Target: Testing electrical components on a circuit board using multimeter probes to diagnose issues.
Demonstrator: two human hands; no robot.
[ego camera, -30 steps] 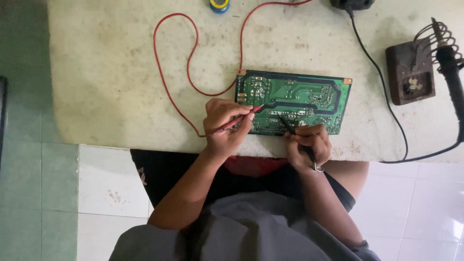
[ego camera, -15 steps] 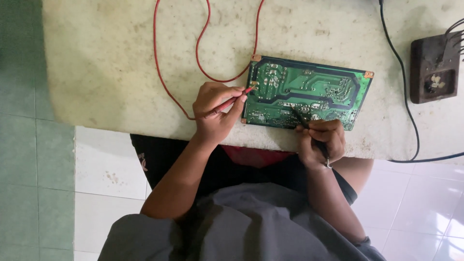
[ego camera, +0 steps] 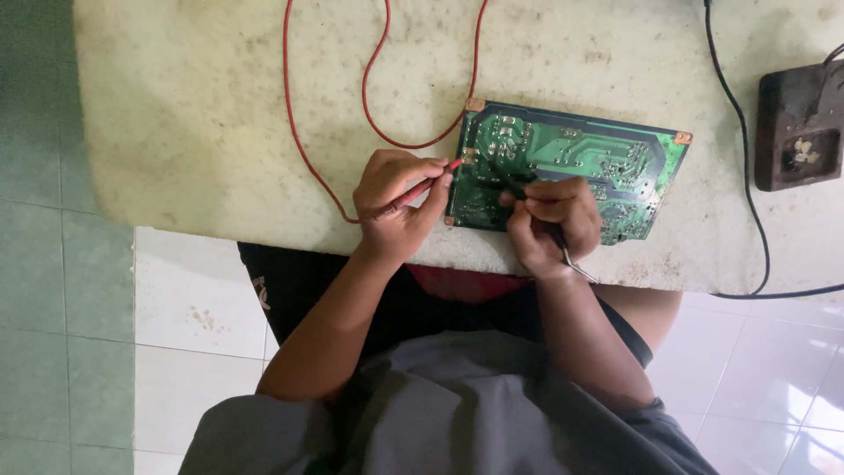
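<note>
Green circuit board lies flat on the worn white table, close to the table's near edge, solder side up, copper pads at its corners.

L hand sits just left of the board, fingers curled shut around a red probe held pen-style; probe tip touches the board's left edge, abt mid-height. Red wire runs from the probe back past the hand, then loops up over the table left of and above the board.

R hand rests on the board's near edge, approx centre, fingers pinched closed on a black probe whose tip points into the board's lower middle. Thin lead trails off behind the wrist, toward the body.

Right of the board, well apart: brown box w/ a recessed top. Black cable passes btw board and box, curving along the table edge.
</note>
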